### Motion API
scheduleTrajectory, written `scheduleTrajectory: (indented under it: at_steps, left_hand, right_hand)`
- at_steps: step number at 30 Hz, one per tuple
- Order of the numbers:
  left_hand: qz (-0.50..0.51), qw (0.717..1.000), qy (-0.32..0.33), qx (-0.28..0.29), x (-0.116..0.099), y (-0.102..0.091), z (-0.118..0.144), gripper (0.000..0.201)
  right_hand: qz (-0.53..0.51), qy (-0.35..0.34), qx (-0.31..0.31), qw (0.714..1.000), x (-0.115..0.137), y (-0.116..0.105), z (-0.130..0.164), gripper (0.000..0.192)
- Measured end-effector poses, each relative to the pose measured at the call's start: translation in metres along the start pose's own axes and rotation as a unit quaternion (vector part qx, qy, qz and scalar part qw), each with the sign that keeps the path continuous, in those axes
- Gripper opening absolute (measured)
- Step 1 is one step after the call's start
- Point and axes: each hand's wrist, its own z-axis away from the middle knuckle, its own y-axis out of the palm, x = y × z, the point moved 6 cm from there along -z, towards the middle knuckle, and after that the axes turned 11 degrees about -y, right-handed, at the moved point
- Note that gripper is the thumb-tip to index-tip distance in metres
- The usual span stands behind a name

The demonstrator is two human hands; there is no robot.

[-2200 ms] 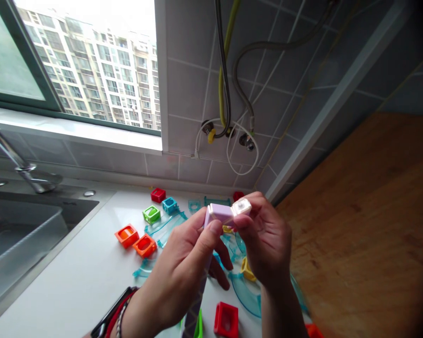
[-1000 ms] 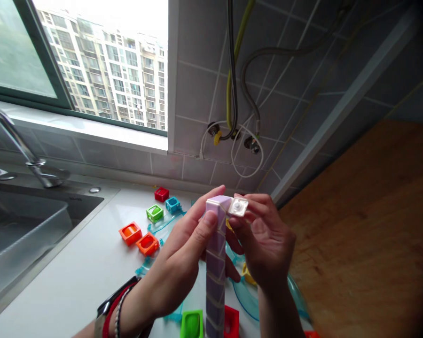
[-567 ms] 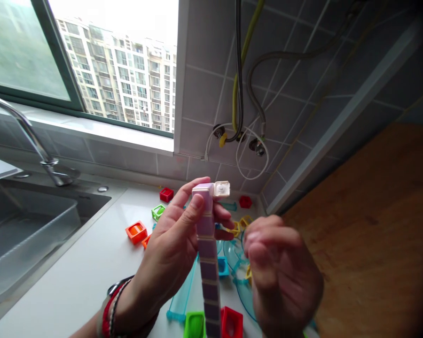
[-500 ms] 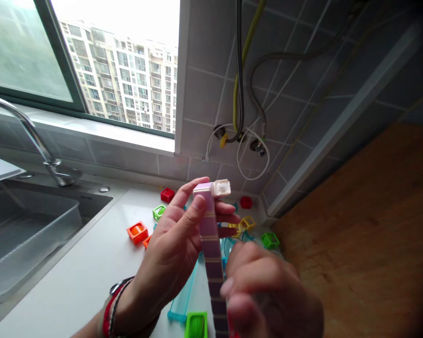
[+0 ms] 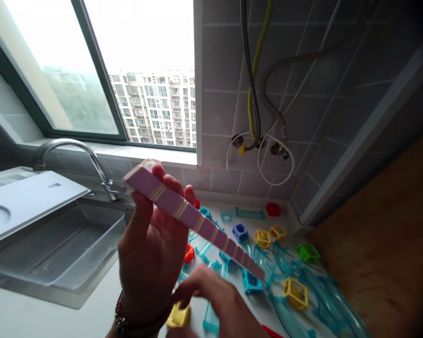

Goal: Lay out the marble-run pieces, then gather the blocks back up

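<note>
My left hand (image 5: 151,244) grips a long purple column (image 5: 197,223) of stacked square blocks near its upper end. The column is tilted, its top pointing up-left and its lower end hanging over the toy pieces. My right hand (image 5: 218,300) is low at the bottom of the view, blurred, with fingers stretched left toward a yellow block (image 5: 178,315) on the white counter (image 5: 56,319). Nothing shows in that hand. The white cap on the column's top is hidden from here.
Several coloured hollow blocks, such as yellow (image 5: 295,292), green (image 5: 307,252) and blue (image 5: 239,231), lie among clear teal track pieces (image 5: 303,310). A steel sink (image 5: 56,244) with faucet (image 5: 77,148) and white cover (image 5: 24,197) is at left. Hoses (image 5: 254,94) hang on the tiled wall. A wooden panel (image 5: 380,234) stands at right.
My right hand let go of the white cap on the column's top and dropped to the counter. My left hand tilted the column from upright to slanted. The view swung upward.
</note>
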Motion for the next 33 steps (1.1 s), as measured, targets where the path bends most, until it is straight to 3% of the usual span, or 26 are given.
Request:
scheduleTrajectory:
  at_steps: [4,8,10,14,17,22,24,29,33]
  left_hand:
    - [-0.016,1.000,-0.017,0.012,0.010,-0.001,0.001,0.027]
    - [-0.028,0.998,-0.050,0.009,0.029,0.002,0.001,0.031]
    - [-0.035,0.996,-0.083,0.021,0.040,0.005,0.000,0.031]
    - [-0.093,0.984,-0.138,0.056,0.061,0.011,0.000,0.029]
    - [-0.165,0.978,-0.114,0.054,0.064,0.013,0.001,0.031]
    - [-0.280,0.960,-0.004,0.014,0.052,0.016,0.006,0.030]
    - [-0.308,0.951,0.011,0.007,0.051,0.015,0.007,0.027]
    - [-0.305,0.946,-0.054,0.089,0.061,0.019,0.009,0.040]
    - [-0.294,0.941,-0.096,0.134,0.066,0.027,0.014,0.042]
  right_hand:
    - [-0.108,0.033,-0.116,0.987,-0.028,-0.018,-0.016,0.058]
    - [-0.248,-0.019,-0.191,0.950,-0.027,-0.037,-0.023,0.079]
    - [-0.294,-0.048,-0.255,0.920,-0.022,-0.056,-0.025,0.070]
    - [-0.312,-0.088,-0.353,0.878,-0.012,-0.093,-0.025,0.033]
    - [-0.297,-0.112,-0.363,0.876,-0.006,-0.106,-0.026,0.022]
    - [-0.261,-0.141,-0.362,0.884,0.000,-0.111,-0.025,0.012]
    - [-0.246,-0.151,-0.374,0.881,0.001,-0.114,-0.025,0.011]
    - [-0.232,-0.167,-0.411,0.866,0.000,-0.125,-0.021,0.014]
    - [-0.224,-0.177,-0.359,0.889,0.001,-0.122,-0.024,0.022]
